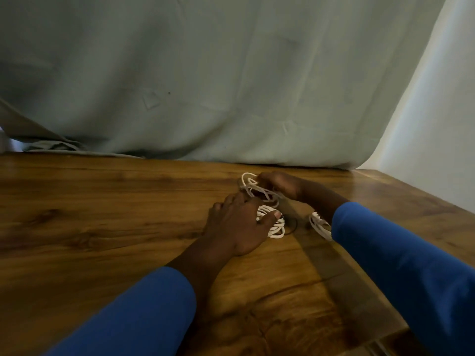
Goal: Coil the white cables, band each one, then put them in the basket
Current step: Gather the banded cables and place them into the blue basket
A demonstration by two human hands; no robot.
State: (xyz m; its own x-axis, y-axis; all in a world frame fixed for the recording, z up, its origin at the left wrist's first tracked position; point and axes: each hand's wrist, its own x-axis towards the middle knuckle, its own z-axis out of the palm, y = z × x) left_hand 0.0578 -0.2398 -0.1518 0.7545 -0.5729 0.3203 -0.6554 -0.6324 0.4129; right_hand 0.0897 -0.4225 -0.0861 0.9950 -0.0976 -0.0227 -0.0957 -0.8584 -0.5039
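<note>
Wooden table (102, 214) before grey-green cloth backdrop (205, 73), dim light.

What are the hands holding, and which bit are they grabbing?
The right hand grips the loose thin white cable loops at their right side. The left hand holds nothing; it presses on a coiled white cable bundle.
</note>
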